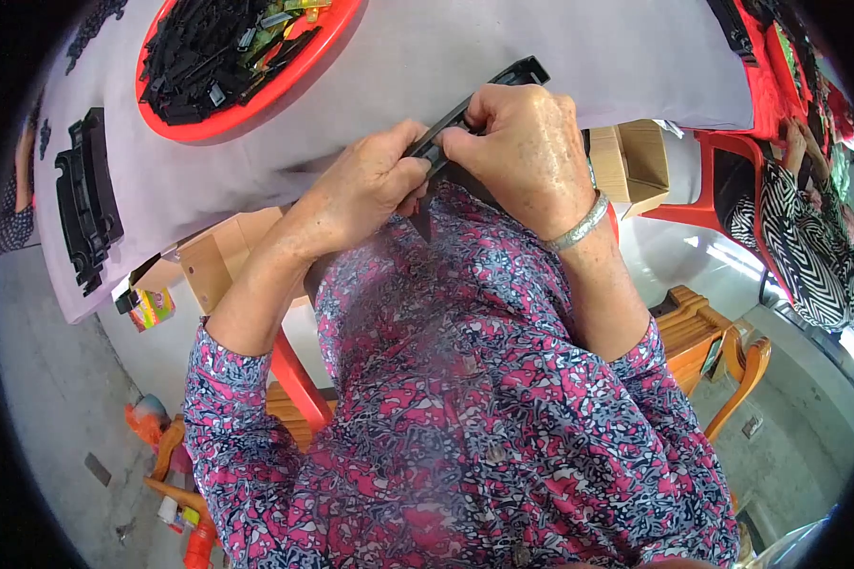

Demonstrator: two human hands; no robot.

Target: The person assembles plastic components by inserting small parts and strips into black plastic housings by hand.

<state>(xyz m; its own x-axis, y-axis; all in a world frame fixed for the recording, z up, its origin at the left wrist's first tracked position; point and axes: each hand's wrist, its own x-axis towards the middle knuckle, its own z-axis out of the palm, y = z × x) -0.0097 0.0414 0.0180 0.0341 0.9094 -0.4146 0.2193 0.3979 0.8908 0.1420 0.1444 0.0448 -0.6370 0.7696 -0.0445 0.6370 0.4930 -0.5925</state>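
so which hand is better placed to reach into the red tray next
Probably the left hand: it is nearer the red tray, ahead and to the left; the right hand sits farther off. Both hold the black strip, so the left would have to let go first.

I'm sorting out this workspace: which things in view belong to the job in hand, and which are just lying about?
Seemingly part of the job:
Long black part, gripped by the left hand and right hand
Red tray holding black pieces
Black parts at far left

Probably just lying about:
Open cardboard box, right
Colourful package, left
Wooden furniture, right
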